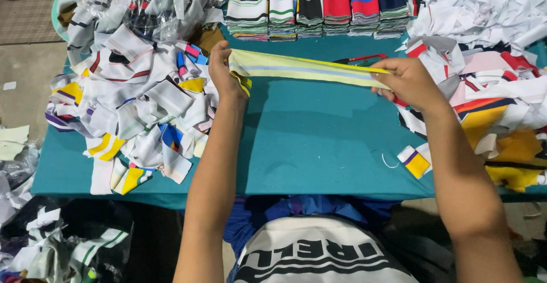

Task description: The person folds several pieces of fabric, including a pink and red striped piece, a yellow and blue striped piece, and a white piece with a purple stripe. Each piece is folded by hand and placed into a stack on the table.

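A teal-covered bench (319,146) carries stacked striped knit collars (319,6) along its far edge and loose heaps either side. Above it, the left hand (223,69) and right hand (407,80) each grip, fingers pinched, one end of a pale yellow ribbed strip (302,69) stretched taut between them.

The red-handled scissors (360,60) lie mostly behind the pale yellow striped collar band (307,70), so only a strip of handle shows. The right hand (407,82) covers that band's far end, and the left hand (223,69) hides the fingers pinching its folded end. The stacked striped collar bands (319,6) are cut off by the top edge, as is the heap of white scraps (484,9). What the clear plastic bag (148,3) holds is blurred by glare. The tabletop (319,140) runs out of view on the right.
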